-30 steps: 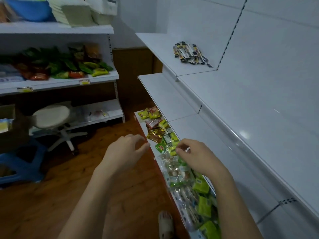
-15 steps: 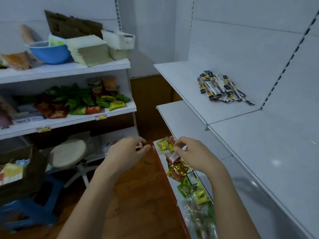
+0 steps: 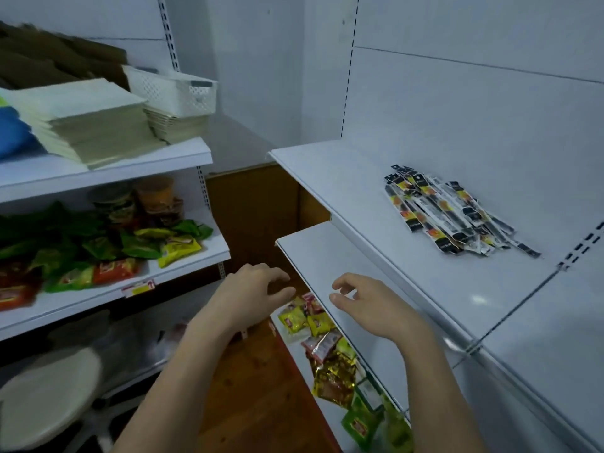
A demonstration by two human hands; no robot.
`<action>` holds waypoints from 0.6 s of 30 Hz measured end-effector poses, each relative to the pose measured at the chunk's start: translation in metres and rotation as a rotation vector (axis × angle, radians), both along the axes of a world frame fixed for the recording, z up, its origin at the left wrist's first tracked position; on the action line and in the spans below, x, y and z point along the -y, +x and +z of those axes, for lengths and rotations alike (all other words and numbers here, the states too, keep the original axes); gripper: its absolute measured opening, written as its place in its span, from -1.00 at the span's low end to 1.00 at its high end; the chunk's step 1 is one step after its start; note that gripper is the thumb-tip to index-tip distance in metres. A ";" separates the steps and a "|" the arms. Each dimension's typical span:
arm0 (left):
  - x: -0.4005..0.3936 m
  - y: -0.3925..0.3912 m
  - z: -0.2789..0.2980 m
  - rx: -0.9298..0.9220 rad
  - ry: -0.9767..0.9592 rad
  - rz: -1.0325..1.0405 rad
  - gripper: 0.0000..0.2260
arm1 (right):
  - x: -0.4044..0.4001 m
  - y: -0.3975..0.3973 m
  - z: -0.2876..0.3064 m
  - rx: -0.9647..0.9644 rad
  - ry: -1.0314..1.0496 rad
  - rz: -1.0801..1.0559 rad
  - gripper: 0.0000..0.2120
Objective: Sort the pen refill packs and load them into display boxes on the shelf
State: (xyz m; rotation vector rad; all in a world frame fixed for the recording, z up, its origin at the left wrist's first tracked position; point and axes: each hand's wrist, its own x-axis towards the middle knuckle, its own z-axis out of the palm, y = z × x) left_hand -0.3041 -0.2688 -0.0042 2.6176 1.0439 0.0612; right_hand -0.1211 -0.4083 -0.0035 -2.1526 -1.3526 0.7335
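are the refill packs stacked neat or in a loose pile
Loose pile: the refill packs lie flat, overlapping at mixed angles on the shelf.

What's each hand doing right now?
Left hand: open, fingers loosely curled, holding nothing.
Right hand: open, fingers loosely curled, holding nothing.

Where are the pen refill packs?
The pen refill packs lie in a pile on the upper white shelf at right, above both hands.
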 end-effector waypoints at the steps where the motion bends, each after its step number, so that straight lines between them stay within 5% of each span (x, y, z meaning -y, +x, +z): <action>1: -0.016 0.005 0.000 -0.001 0.003 -0.030 -0.61 | -0.012 0.002 -0.002 -0.007 0.003 -0.024 -0.72; 11: -0.149 0.112 0.018 0.216 0.051 -0.295 -0.69 | -0.111 0.070 0.015 -0.108 0.195 -0.273 -0.85; 18: -0.190 0.216 0.020 0.346 0.020 -0.549 -0.81 | -0.156 0.139 0.018 0.032 0.405 -0.561 -0.90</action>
